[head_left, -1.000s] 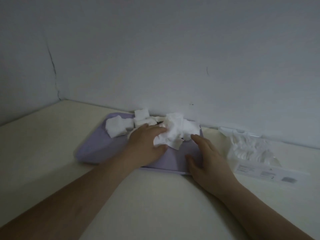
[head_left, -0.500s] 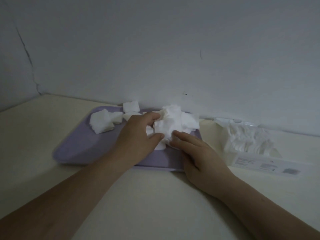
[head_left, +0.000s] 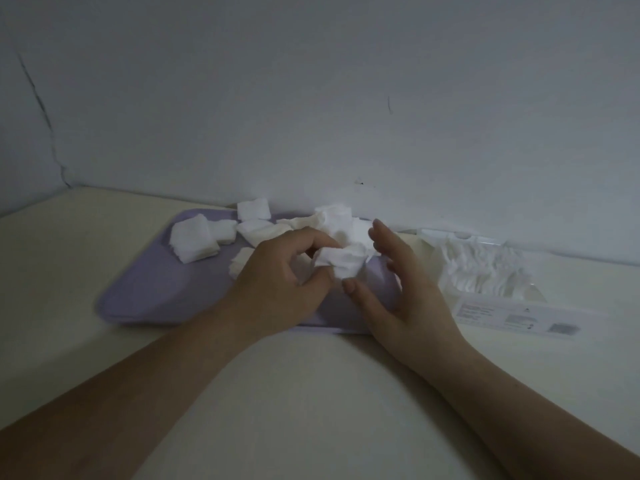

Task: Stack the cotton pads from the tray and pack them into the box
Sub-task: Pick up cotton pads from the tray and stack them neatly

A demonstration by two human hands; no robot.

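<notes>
A lilac tray (head_left: 152, 285) lies on the cream table against the wall. White square cotton pads lie scattered on it: a small stack (head_left: 194, 243) at the left, single pads (head_left: 253, 209) at the back, a loose heap (head_left: 337, 221) at the middle back. My left hand (head_left: 280, 275) holds a bunch of pads (head_left: 341, 263) above the tray, fingers curled round them. My right hand (head_left: 398, 282) is beside that bunch, fingers spread and slightly bent, thumb tip just under the pads. The clear box (head_left: 485, 271) with pads in it stands right of the tray.
The wall runs close behind the tray and box, with a corner at the far left. A white label strip (head_left: 516, 318) lies flat in front of the box. Bare table stretches in front of the tray, between my forearms.
My left hand has lifted a bunch of pads off the heap toward me. My right hand has risen from the tray's edge and opened beside the bunch.
</notes>
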